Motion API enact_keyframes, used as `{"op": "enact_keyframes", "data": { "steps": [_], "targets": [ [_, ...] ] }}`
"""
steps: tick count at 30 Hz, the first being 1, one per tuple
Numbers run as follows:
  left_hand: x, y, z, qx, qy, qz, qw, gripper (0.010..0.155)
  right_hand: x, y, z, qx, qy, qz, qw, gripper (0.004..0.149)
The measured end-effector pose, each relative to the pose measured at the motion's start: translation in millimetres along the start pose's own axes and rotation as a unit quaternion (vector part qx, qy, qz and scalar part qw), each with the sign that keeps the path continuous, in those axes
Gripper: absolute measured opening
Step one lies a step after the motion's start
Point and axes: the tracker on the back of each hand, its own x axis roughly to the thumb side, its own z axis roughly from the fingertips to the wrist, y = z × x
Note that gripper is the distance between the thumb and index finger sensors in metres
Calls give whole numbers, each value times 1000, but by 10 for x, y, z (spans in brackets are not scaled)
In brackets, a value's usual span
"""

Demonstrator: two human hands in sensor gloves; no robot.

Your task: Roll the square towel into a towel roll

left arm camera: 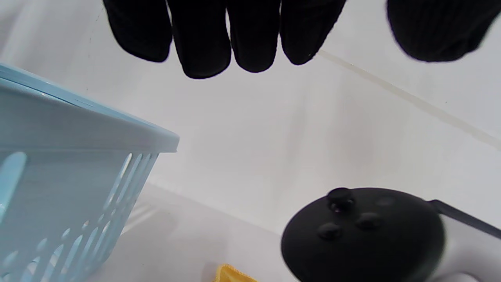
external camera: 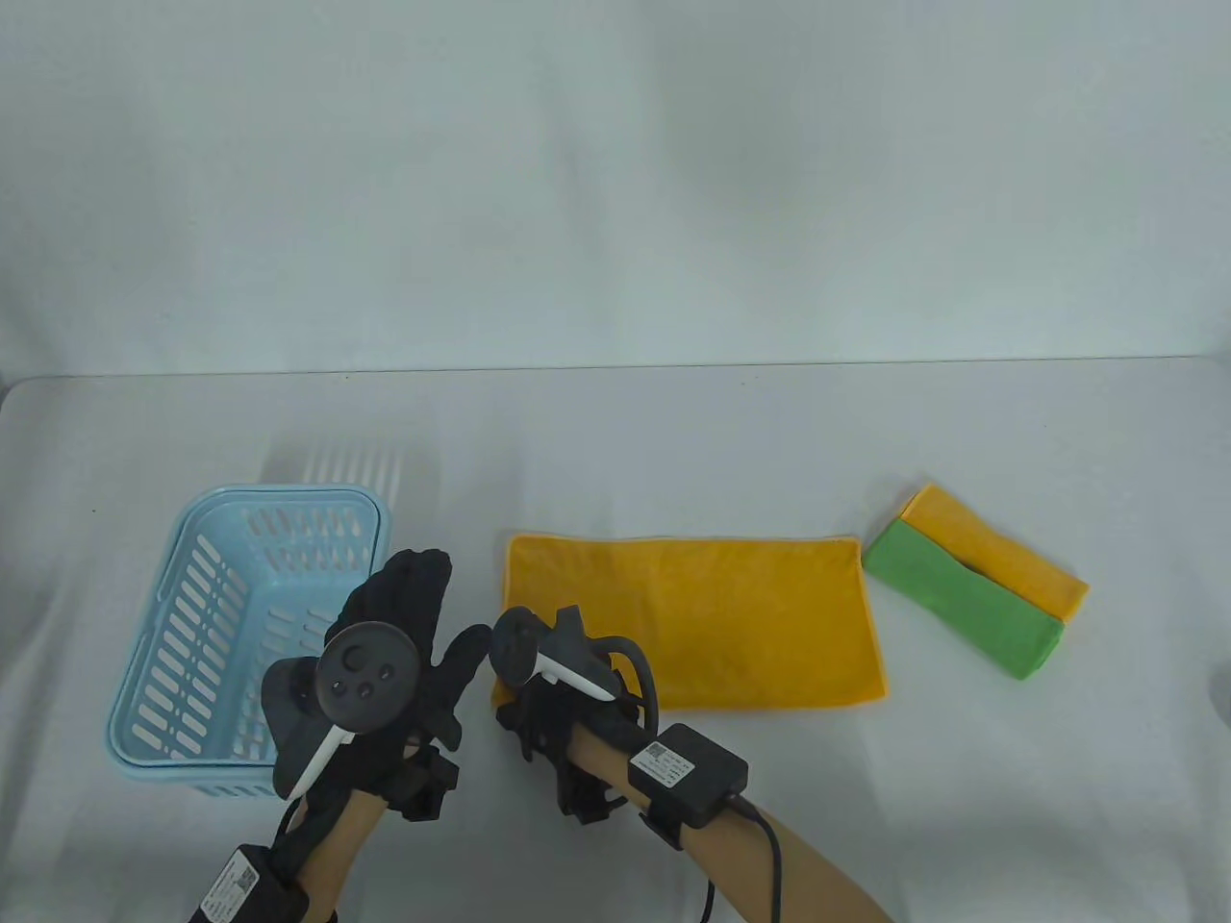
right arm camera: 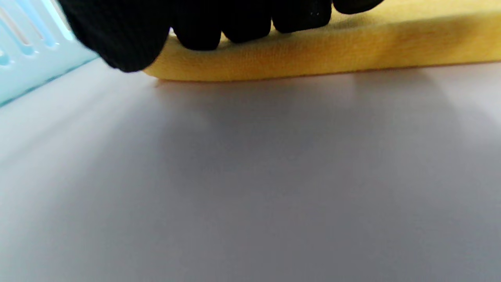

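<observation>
1. Orange-yellow microfibre towel (external camera: 702, 615), folded to a flat rectangle, lies mid-table on the white table (external camera: 615, 433), long side running left-right.
2. Right hand (external camera: 548, 692) in black sensor glove sits on the towel's near-left corner. Right wrist view: fingertips (right arm camera: 250, 27) press down on top of the folded towel edge (right arm camera: 332, 51), thumb hangs just off the corner. No cloth lifted or pinched that I can see, so resting/pressing, not grasping.
3. Left hand (external camera: 394, 635) in black glove hovers between the basket and the towel's left edge, over the basket's right rim. Left wrist view: fingers (left arm camera: 203, 35) extended and held together, thumb spread apart, nothing in them, so released.
4. Light blue slotted plastic basket (external camera: 192, 615) stands left of the towel, near it but not touching.
5. Right of the towel, well apart: folded green cloth (external camera: 962, 596) and folded yellow cloth (external camera: 1000, 548) lie side by side, touching, angled diagonally; green is the nearer one.
6. Left wrist view catches the towel's corner (left arm camera: 231, 274) at the bottom edge, beside the right hand's tracker (left arm camera: 364, 235).
</observation>
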Motion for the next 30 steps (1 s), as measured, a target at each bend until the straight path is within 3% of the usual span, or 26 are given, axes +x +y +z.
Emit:
{"op": "enact_keyframes", "data": {
  "steps": [5,10,18,24,30],
  "targets": [
    [-12,6,-10,0,2,2,1000,81,74,38,-86,-18,15,43,999,66],
    [-46,19,-18,2,9,4,1000,81,-11,-11,-134,-33,18,-14,999,46],
    [-67,32,-25,2,14,7,1000,81,-96,-115,-152,-34,27,-66,997,41],
    [-106,35,-43,-2,23,14,1000,80,-179,-291,-27,-41,17,-108,993,40],
    [-92,30,-27,1,18,11,1000,80,-317,-567,283,-91,7,-132,987,39]
  ]
}}
